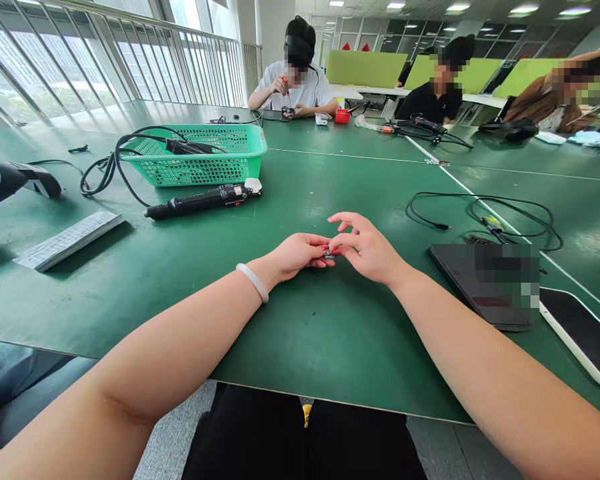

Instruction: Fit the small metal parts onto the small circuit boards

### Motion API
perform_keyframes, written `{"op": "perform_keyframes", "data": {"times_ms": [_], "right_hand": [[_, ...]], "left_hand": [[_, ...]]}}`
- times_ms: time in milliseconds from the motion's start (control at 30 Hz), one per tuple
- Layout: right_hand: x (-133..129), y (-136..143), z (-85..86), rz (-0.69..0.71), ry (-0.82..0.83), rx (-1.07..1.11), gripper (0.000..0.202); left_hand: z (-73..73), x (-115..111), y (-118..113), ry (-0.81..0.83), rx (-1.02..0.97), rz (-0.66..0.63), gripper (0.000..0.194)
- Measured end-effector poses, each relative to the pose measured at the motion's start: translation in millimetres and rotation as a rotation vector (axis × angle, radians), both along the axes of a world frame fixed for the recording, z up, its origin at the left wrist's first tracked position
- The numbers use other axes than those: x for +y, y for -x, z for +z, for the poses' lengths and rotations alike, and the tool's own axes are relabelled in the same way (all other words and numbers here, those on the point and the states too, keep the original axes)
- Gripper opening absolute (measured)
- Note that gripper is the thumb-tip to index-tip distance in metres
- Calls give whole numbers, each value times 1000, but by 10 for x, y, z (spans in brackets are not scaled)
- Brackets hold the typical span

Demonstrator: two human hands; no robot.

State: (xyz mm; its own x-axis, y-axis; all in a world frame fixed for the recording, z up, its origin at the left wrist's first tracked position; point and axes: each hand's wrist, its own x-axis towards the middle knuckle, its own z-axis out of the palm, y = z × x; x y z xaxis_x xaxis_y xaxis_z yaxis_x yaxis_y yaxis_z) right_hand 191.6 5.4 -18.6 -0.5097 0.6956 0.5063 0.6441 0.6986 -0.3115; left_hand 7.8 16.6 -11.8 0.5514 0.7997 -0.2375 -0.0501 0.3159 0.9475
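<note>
Over the green table, my left hand (303,256) pinches a tiny shiny metallic piece (329,253) between thumb and fingers. It is too small for me to name. My right hand (364,248) meets it from the other side, with thumb and index finger closed at the same piece and the other fingers raised. The fingertips hide much of the piece. A pale bracelet (253,283) circles my left wrist. Beyond my left hand lies a black electric screwdriver (200,201) with its cable.
A green plastic basket (205,175) holds a cable and a black device. To the left are a white printed block (70,239) and a black handheld device (17,181). On the right lie a coiled cable (485,200), a dark tablet-like device (480,287) and a phone (585,333). Several people sit across.
</note>
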Motion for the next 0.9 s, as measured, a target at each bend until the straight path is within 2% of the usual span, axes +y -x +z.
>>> {"op": "perform_keyframes", "data": {"times_ms": [167,433,633,767,833,900], "right_hand": [[-2,19,-5,20,5,22,26],[-27,32,33,8,-17,53,24],[-22,30,28,-16,-12,76,20],[0,-5,8,-210,-34,136,21],[13,-46,-15,-331,32,89,18],[14,-88,-38,-409,165,-24,14]], "left_hand": [[-38,19,8,-12,-13,-15,8],[27,-12,1,3,59,-5,19],[39,-21,-3,-6,77,-17,18],[8,2,-13,23,42,71,16],[-2,18,-16,35,23,150,16],[-4,29,-14,46,3,219,13]]}}
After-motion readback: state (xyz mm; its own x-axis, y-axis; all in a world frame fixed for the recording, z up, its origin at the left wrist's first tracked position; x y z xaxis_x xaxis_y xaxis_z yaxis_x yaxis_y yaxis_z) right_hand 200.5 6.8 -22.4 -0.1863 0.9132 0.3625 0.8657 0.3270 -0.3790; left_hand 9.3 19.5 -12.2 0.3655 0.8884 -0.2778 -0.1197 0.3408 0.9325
